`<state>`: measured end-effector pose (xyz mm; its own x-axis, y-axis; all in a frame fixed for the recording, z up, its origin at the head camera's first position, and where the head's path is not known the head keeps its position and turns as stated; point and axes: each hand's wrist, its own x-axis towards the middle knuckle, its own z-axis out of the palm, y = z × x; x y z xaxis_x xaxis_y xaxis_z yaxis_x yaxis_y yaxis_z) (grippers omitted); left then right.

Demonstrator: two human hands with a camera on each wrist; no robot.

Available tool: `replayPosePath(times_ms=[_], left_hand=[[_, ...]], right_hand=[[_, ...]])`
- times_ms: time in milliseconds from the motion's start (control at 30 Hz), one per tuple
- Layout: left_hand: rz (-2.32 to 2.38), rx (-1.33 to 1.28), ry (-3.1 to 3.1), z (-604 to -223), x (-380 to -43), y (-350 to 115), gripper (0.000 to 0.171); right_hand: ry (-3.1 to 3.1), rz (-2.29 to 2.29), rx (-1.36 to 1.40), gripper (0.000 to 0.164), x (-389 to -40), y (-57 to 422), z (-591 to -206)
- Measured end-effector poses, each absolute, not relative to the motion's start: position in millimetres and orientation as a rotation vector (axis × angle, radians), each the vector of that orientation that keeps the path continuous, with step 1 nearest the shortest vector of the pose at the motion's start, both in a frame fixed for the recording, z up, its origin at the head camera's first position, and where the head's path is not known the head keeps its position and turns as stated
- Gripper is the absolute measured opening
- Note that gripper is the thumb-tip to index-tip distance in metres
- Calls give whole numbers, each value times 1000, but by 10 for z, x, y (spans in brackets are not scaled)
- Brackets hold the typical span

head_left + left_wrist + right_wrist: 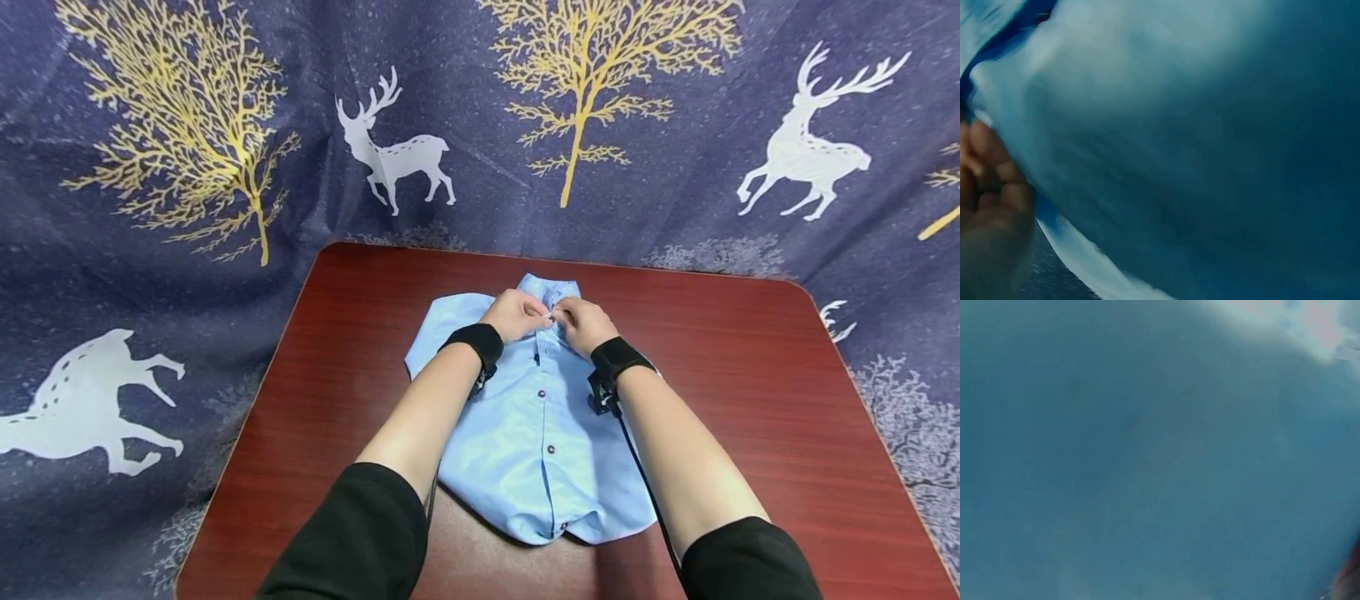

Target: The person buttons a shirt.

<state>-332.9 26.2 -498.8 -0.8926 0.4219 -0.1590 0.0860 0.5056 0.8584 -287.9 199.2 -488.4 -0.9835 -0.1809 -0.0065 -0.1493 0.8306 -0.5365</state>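
Observation:
A light blue button-up shirt (502,433) lies front up on the table, its collar (551,287) toward the far edge. Just below the collar my left hand (516,316) pinches the front edge of the cloth between thumb and fingers. Close beside it, my right hand (584,324) pinches the same placket from the other side, fingertips nearly meeting the left ones. Dark buttons (551,449) run down the front. In the left wrist view the curled left fingers (1004,169) hold raised cloth (1147,150). Blurred blue cloth (1147,456) fills most of the right wrist view.
The shirt and hands are over a reddish-brown wooden table (750,375) with rounded far corners. Behind it hangs a dark blue curtain (495,192) with white deer and yellow trees. A cable (637,462) trails from the right wrist camera along the forearm.

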Motion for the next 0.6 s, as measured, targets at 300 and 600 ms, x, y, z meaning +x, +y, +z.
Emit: replayPosePath(times_ms=[300, 600], left_hand=[[953, 652, 2805, -4918, -3265, 228, 26], [909, 403, 2283, -5019, -3280, 102, 22]], right_hand=[[2986, -1210, -26, 23, -2918, 1884, -4880], [2779, -742, -34, 39, -2853, 1912, -4990]])
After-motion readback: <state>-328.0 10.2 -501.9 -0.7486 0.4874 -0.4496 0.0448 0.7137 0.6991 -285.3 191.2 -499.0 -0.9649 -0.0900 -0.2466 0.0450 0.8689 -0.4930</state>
